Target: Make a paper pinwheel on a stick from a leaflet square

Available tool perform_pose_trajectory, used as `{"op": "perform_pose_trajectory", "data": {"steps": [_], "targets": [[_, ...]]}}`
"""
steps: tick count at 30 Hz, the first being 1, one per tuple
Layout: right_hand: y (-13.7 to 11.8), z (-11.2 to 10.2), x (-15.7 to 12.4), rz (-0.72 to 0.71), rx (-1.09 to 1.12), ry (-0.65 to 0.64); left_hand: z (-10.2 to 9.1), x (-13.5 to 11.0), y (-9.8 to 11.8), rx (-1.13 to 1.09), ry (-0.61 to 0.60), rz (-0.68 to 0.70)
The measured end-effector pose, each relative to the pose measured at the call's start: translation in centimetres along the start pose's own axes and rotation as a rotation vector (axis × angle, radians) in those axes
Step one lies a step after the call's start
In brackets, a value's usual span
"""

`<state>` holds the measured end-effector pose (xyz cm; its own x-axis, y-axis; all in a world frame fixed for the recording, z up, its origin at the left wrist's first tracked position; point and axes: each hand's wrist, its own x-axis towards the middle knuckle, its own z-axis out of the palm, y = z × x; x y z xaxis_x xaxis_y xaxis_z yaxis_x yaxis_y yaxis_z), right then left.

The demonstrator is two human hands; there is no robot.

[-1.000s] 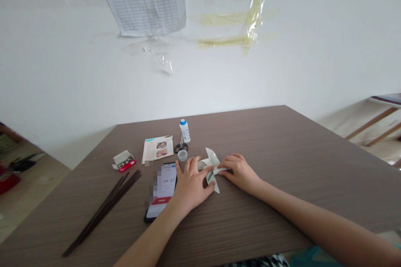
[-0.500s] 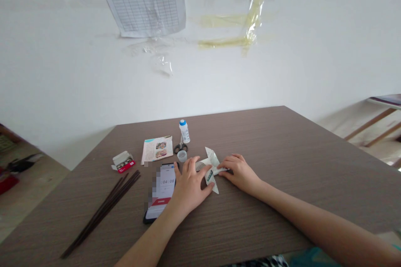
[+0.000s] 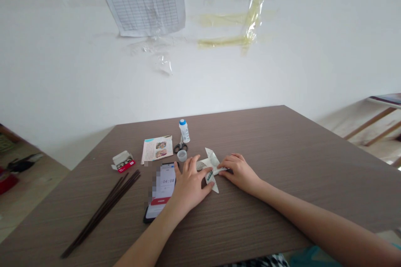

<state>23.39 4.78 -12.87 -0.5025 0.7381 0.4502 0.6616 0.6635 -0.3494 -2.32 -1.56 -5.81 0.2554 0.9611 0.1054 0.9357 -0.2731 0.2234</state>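
Note:
A folded printed paper piece with pointed flaps (image 3: pixel 211 163) lies on the brown table (image 3: pixel 282 154). My left hand (image 3: pixel 189 185) rests flat on its left part, fingers stretched out and pressing down. My right hand (image 3: pixel 239 171) holds the paper's right side, fingertips curled and pressed on a fold. A phone (image 3: pixel 163 190) showing a timer lies just left of my left hand.
Behind the paper stand a small white bottle with a blue cap (image 3: pixel 184 130), black scissors (image 3: pixel 181 146) and a clear cap (image 3: pixel 182 155). A printed booklet (image 3: pixel 158 148), a red and white box (image 3: pixel 124 161) and several dark sticks (image 3: pixel 103 210) lie to the left.
Both hands stay on the folded paper with almost no movement. The phone's timer has counted up by one second.

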Motion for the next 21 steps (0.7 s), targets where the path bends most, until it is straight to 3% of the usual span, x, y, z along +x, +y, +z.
{"op": "perform_pose_trajectory", "data": {"steps": [21], "targets": [[0.57, -0.45, 0.24, -0.016, 0.038, 0.020, 0.81, -0.43, -0.06, 0.020, 0.102, -0.007]]}}
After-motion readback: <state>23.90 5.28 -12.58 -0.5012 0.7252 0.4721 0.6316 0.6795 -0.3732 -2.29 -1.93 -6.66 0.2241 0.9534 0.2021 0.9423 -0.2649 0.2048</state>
